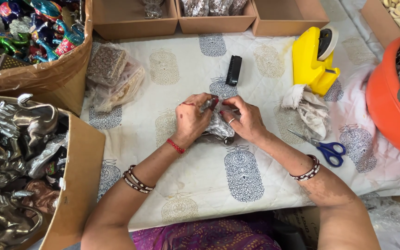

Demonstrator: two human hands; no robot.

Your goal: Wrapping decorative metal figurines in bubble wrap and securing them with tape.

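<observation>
Quilted printed cloth (pixel 265 153) over table; boxes around; both hands (pixel 191 118) (pixel 247 121) closed round plastic-wrapped figurine (pixel 218 126).

A handicraft packing workshop: cardboard boxes of silvery metal elephant figurines (pixel 19 153) and brightly painted ones (pixel 33 28) flank a quilted block-printed cloth (pixel 200 180), a yellow tape dispenser (pixel 313 58) and blue-handled scissors (pixel 325 149).

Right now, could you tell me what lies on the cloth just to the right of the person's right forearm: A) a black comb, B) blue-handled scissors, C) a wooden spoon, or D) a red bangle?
B: the blue-handled scissors lie on the printed cloth beside the right forearm, below the crumpled rag, while the right hand and left hand hold a small plastic-wrapped figure.
</observation>
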